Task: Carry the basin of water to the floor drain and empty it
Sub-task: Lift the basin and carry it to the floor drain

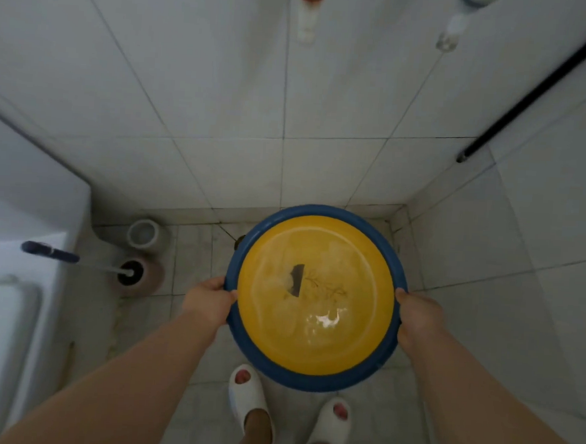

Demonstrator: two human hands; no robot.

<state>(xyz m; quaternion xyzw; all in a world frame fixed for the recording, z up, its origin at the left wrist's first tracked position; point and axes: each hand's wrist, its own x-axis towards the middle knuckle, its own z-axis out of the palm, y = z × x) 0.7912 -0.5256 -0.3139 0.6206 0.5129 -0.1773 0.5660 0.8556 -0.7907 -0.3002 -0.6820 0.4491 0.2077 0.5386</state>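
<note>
A round basin (310, 377) with a blue rim and a yellow inside hangs level above the tiled floor, in front of my feet. Clear water fills it and glints near its front. My left hand (209, 300) grips the rim on the left side. My right hand (417, 320) grips the rim on the right side. A small dark spot on the floor (239, 238) peeks out from behind the basin's far left edge; I cannot tell if it is the floor drain.
A white toilet (15, 256) fills the left side. Beside it stand a toilet brush in its holder (134, 274) and a grey pipe stub (143, 233). Tiled walls close the corner ahead and right. A black pole (533, 92) leans against the right wall.
</note>
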